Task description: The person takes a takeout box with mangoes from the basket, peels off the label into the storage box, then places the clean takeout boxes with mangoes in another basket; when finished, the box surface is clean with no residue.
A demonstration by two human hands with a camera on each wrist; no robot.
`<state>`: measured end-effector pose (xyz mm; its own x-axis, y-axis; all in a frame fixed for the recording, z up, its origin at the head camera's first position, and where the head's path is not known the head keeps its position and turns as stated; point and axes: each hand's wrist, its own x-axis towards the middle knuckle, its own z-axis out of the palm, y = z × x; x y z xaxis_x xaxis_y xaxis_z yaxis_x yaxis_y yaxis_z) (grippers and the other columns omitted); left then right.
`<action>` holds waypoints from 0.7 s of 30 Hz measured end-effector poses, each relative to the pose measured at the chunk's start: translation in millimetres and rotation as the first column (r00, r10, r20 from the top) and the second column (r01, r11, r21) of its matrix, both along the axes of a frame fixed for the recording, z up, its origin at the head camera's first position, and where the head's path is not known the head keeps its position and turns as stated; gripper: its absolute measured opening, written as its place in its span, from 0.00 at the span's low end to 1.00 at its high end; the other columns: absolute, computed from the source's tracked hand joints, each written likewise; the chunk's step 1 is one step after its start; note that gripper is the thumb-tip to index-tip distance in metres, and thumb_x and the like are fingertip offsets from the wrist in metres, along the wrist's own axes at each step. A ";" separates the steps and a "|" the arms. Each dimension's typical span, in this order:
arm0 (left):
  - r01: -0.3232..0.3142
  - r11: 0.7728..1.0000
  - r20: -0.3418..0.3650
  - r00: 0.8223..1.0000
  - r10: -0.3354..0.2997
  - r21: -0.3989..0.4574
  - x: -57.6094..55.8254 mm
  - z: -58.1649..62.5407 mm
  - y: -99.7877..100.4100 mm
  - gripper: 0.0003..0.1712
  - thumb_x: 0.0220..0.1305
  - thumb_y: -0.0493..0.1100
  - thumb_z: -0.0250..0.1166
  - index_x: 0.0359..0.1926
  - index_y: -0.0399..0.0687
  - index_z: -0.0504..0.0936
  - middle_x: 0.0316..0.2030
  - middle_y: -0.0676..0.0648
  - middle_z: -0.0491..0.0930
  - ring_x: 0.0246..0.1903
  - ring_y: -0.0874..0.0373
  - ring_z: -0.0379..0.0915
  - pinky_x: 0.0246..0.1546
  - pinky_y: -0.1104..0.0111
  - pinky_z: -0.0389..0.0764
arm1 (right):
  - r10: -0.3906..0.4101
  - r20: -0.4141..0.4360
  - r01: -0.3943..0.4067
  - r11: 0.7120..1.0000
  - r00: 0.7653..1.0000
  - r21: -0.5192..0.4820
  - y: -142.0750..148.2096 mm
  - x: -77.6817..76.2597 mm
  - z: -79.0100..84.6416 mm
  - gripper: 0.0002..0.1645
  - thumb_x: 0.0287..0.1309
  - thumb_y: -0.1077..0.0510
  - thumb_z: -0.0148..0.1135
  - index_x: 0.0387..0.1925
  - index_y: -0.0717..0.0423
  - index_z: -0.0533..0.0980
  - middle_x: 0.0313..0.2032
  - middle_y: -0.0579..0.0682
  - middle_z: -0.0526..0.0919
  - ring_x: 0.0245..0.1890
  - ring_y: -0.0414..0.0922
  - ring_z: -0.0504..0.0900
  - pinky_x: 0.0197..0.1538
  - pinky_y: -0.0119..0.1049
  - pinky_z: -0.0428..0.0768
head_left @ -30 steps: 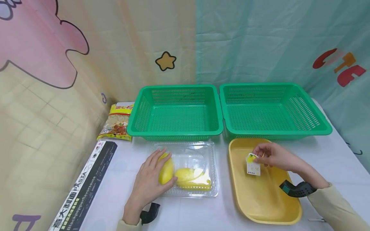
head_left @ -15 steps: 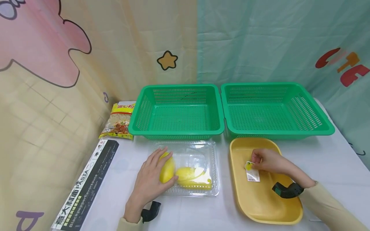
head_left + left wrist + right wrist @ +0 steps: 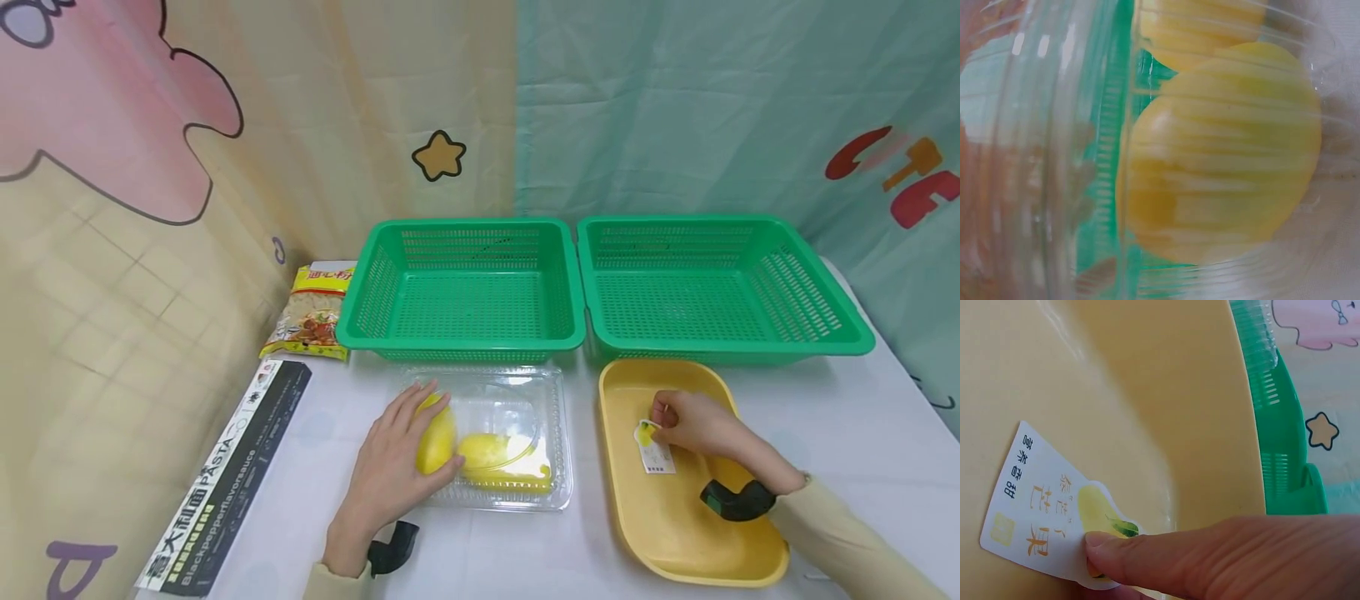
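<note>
My left hand (image 3: pixel 393 458) rests with spread fingers on the left part of a clear plastic clamshell box (image 3: pixel 551 400). One upright-looking yellow mango (image 3: pixel 437 437) shows between its fingers and thumb, and more yellow fruit (image 3: pixel 487 452) lies to the right in the box. Through the ribbed plastic, the left wrist view shows two mangoes (image 3: pixel 1222 162) close up. Over the yellow tray (image 3: pixel 682 537), my right hand (image 3: pixel 697 423) pinches a white card (image 3: pixel 1035 512) by its mango-printed end, between thumb and fingers. The card's printed face is up, close over the tray bottom.
Two green slotted baskets (image 3: pixel 461 343) stand side by side behind the box and tray. At the left are a bag of pasta (image 3: pixel 311 312) and a long black-and-white pasta box (image 3: pixel 225 479). Printed curtains (image 3: pixel 660 108) close off the back and left.
My right hand has brought the card down and slightly toward me, lower into the tray. The left hand stays on the clear box. The head view has shifted slightly.
</note>
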<state>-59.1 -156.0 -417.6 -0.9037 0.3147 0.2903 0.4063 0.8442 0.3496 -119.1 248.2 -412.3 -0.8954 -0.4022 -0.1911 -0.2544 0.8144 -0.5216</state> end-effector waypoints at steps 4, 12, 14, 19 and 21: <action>0.000 1.000 -0.003 1.000 0.000 0.003 0.0 -0.4 0.1 0.42 0.54 0.66 0.61 0.66 0.51 0.69 0.69 0.49 0.58 0.68 0.51 0.49 0.58 0.50 0.65 | -0.017 0.007 0.017 1.000 1.000 0.024 -0.4 -0.2 -0.8 0.14 0.46 0.62 0.71 0.26 0.54 0.70 0.18 0.43 0.67 0.18 0.41 0.65 0.23 0.32 0.61; 0.003 1.000 -0.004 1.000 -0.003 0.000 -0.3 -0.3 0.0 0.42 0.54 0.66 0.61 0.66 0.51 0.69 0.69 0.49 0.58 0.68 0.51 0.49 0.58 0.50 0.64 | -0.025 -0.009 0.025 0.998 1.000 0.056 -0.8 -1.8 0.2 0.15 0.44 0.61 0.72 0.26 0.54 0.71 0.17 0.43 0.67 0.18 0.40 0.65 0.22 0.31 0.61; 0.003 1.000 -0.004 1.000 -0.003 -0.001 -0.3 -0.2 0.0 0.42 0.54 0.66 0.61 0.66 0.51 0.69 0.69 0.49 0.58 0.68 0.51 0.49 0.58 0.50 0.64 | -0.017 -0.012 0.018 0.998 1.000 0.060 -1.1 -1.6 0.8 0.15 0.44 0.60 0.72 0.26 0.53 0.71 0.17 0.42 0.66 0.17 0.40 0.65 0.22 0.31 0.60; 0.004 1.000 -0.010 1.000 -0.004 -0.003 -0.4 -0.6 0.0 0.42 0.54 0.66 0.61 0.65 0.51 0.69 0.69 0.49 0.58 0.68 0.51 0.48 0.58 0.50 0.64 | 0.002 -0.015 -0.001 0.997 1.000 0.074 -1.7 -0.8 1.9 0.14 0.45 0.60 0.72 0.27 0.53 0.71 0.17 0.42 0.65 0.17 0.40 0.64 0.22 0.31 0.59; 0.005 1.000 -0.012 1.000 -0.005 -0.002 -0.4 -0.8 0.0 0.42 0.54 0.67 0.61 0.65 0.50 0.70 0.69 0.49 0.58 0.68 0.51 0.48 0.58 0.50 0.64 | 0.004 -0.010 -0.003 0.997 1.000 0.081 -1.6 -0.6 2.5 0.13 0.46 0.60 0.71 0.28 0.53 0.72 0.17 0.42 0.66 0.17 0.40 0.65 0.22 0.31 0.60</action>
<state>-59.6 -156.0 -418.4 -0.8986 0.3194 0.3009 0.4145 0.8429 0.3430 -119.7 246.6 -409.8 -0.8959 -0.3892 -0.2141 -0.2627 0.8529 -0.4512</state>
